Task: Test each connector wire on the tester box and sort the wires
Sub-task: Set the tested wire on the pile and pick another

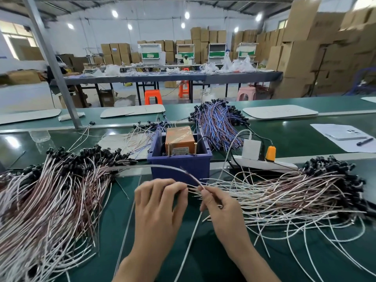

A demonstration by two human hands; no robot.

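Orange stools (153, 97), stacked cartons (299, 58), pen (365, 141).

A thin pink-and-white connector wire (177, 169) arcs up and to the left in front of the bin, blurred, pinched near one end by the right hand (217, 204). The orange-brown tester box (179, 139) stands upright inside a dark blue plastic bin (181, 165). A dense heap of white and brown wires with black connectors (50, 190) lies fanned out on the left. A looser heap of the same kind (284, 192) lies on the right. A bundle of blue and brown wires (219, 127) lies behind the box.
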